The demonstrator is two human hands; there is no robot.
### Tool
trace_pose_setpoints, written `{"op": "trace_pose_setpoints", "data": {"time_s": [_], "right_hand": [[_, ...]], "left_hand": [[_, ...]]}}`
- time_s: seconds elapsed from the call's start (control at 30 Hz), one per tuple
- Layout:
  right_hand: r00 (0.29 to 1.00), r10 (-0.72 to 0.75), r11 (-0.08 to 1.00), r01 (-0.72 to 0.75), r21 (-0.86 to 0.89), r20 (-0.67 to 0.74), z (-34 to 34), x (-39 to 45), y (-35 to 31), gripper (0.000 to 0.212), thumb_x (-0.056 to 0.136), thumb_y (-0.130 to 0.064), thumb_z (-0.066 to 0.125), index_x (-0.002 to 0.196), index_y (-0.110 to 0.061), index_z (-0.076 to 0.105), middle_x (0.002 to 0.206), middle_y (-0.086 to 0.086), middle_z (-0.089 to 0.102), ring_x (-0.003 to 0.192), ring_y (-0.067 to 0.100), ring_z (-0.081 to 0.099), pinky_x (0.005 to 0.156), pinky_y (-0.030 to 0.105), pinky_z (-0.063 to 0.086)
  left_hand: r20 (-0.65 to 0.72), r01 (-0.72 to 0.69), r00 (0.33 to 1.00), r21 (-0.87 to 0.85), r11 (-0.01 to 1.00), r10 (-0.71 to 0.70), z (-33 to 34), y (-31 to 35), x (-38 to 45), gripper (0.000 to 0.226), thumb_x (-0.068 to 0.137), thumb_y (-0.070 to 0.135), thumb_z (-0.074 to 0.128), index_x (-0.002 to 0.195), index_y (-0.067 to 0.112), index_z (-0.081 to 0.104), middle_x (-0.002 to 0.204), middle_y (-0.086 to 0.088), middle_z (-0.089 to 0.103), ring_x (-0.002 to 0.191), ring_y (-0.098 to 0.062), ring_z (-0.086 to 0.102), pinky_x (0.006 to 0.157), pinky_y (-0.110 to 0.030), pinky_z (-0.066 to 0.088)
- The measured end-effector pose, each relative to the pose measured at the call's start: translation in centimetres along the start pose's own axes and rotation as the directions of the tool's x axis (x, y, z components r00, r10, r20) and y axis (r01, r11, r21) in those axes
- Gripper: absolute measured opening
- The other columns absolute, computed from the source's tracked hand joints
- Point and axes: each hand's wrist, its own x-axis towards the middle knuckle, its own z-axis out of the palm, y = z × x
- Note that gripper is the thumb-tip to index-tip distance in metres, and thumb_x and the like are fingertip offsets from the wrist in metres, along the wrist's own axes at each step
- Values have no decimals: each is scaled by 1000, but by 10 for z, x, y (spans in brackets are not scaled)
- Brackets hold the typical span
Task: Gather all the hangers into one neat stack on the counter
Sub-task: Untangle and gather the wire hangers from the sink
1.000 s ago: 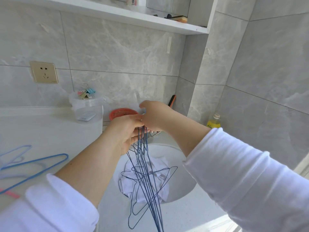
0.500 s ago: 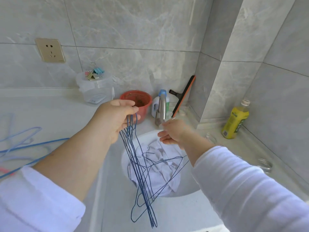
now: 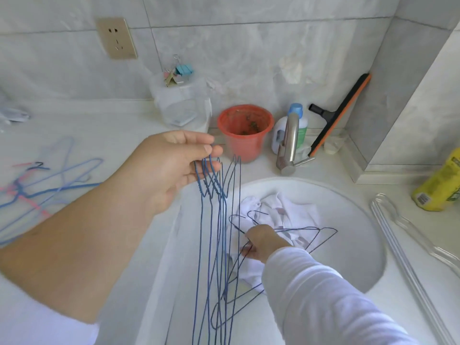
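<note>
Left hand [image 3: 171, 168] pinches hooks of the hanging blue hanger bunch [image 3: 216, 245] (kept collected); right hand [image 3: 263, 242] grips dark hangers [image 3: 296, 231] in near sink [image 3: 361, 245], likely adding them.

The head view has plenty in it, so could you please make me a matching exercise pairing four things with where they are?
Things:
1. bunch of dark blue wire hangers
2. white cloth
3. squeegee
4. red bucket

Places:
A. leaning in the wall corner behind the faucet
B. crumpled in the round sink
C. hanging from the left hand
D. on the counter by the back wall, left of the faucet

Pairs: 1-C, 2-B, 3-A, 4-D
</note>
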Motion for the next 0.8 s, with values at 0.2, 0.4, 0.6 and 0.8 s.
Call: {"op": "trace_pose_setpoints", "data": {"time_s": [0.2,0.4,0.6,0.8], "right_hand": [[997,35,947,-56,317,70,-10,-10,-4,29,90,10,31,70,-5,47,45,7,52,52,19,47,39,22,45],[998,-58,928,61,367,-19,-50,-54,-7,30,87,12,46,107,-10,52,70,14,58,52,25,54,38,25,51],[970,-240,920,240,309,-39,-87,-124,-8,23,84,12,51,95,-7,55,81,16,64,64,31,64,54,34,54],[930,-368,892,358,274,-19,-92,-191,-14,27,82,12,53,99,-8,57,81,15,70,55,28,66,51,29,54]], "left_hand": [[-13,2,1000,-40,999,-2,-8,3,-2,22,86,2,54,76,19,63,63,4,74,54,-11,68,77,-32,51],[51,-8,999,-29,1000,10,-3,10,-3,22,87,0,53,77,17,62,57,6,72,49,-8,67,67,-28,52],[120,34,992,-21,999,-32,18,2,-4,19,85,0,56,78,17,62,61,3,72,45,-6,65,61,-26,49],[239,7,971,-25,1000,-1,50,7,-22,15,83,3,60,76,16,61,72,-5,65,58,-14,62,63,-27,45]]}}
